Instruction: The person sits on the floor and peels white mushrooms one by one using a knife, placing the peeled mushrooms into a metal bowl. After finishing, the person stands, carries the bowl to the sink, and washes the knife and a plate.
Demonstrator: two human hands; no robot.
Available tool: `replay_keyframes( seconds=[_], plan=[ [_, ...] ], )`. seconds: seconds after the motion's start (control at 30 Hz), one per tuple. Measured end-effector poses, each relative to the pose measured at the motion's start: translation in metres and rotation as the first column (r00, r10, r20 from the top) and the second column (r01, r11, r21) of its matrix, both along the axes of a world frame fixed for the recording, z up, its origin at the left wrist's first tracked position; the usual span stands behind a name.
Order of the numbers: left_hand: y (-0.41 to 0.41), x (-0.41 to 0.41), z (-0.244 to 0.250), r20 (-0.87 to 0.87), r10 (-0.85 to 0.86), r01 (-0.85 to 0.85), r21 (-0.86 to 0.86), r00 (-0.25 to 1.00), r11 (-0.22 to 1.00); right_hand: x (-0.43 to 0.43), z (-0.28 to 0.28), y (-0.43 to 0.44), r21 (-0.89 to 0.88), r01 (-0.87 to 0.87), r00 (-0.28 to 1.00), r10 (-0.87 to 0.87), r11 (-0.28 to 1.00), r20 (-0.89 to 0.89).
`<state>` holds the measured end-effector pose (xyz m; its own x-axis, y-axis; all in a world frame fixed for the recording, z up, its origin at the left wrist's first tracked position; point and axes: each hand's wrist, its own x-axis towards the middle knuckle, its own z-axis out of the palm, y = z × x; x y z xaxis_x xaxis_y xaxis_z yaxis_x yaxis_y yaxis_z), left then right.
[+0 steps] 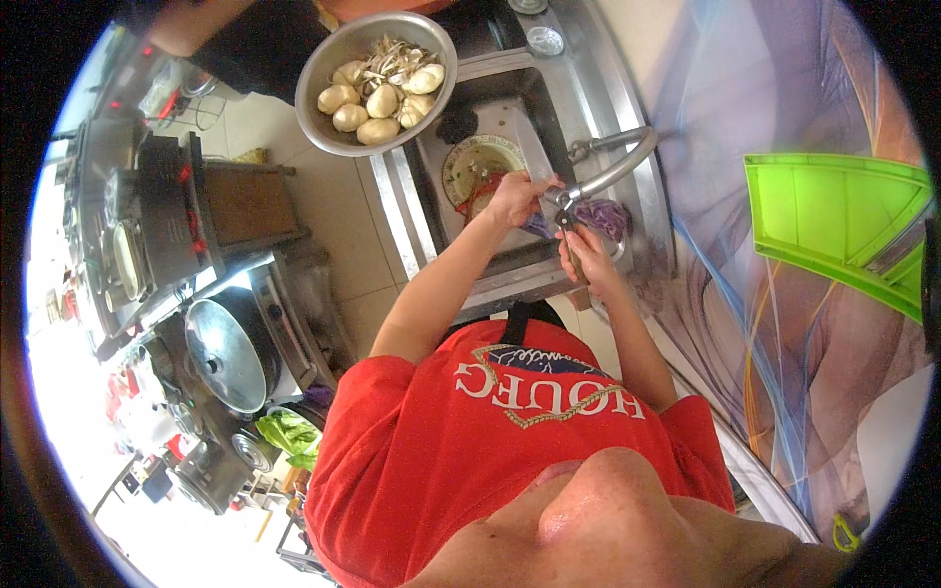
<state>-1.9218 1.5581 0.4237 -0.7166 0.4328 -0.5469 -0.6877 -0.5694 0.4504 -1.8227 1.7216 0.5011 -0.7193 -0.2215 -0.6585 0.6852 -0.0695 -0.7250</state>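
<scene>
My right hand (588, 261) grips the brown handle of a kitchen knife (528, 140) at the right side of the sink. Its broad, pale blade points up and away over the basin. My left hand (514, 198) is curled around the blade near the tap's outlet. The curved metal tap (625, 167) reaches over the knife from the right. Below, in the steel sink (426, 253), sits a bowl with a patterned rim (453, 165), with something red partly hidden behind my left hand. A crumpled purple thing (603, 219), perhaps cabbage leaves, lies beside my right hand.
A metal bowl (303, 103) of peeled potatoes (382, 101) and peelings stands past the sink's far left corner. Another person's arm (195, 26) shows at upper left. Left are a lidded pan (224, 356) on a stove and leafy greens (290, 434). A green plastic rack (823, 213) is at right.
</scene>
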Motion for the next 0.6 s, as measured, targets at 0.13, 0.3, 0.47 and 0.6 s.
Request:
replay_keyframes(
  seconds=[0.13, 0.3, 0.47, 0.6],
  plan=[
    [-0.029, -0.031, -0.046, 0.074, 0.076, -0.074, -0.029, 0.994, 0.997, 0.003, 0.006, 0.011, 0.051, -0.136, 0.99, 0.133, 0.989, 0.051],
    [-0.023, -0.04, -0.013, 0.099, 0.199, -0.187, -0.123, 0.975, 0.975, 0.005, 0.011, 0.011, 0.053, -0.079, 0.996, 0.077, 0.996, 0.037],
    [-0.03, -0.047, -0.038, 0.094, 0.31, -0.296, -0.137, 0.946, 0.945, 0.009, 0.021, 0.019, 0.064, -0.202, 0.979, 0.2, 0.977, 0.034],
    [-0.023, -0.045, -0.041, 0.073, 0.41, -0.398, -0.133, 0.909, 0.908, 0.007, 0.019, 0.008, 0.463, -0.263, 0.912, 0.374, 0.846, -0.165]
  ],
)
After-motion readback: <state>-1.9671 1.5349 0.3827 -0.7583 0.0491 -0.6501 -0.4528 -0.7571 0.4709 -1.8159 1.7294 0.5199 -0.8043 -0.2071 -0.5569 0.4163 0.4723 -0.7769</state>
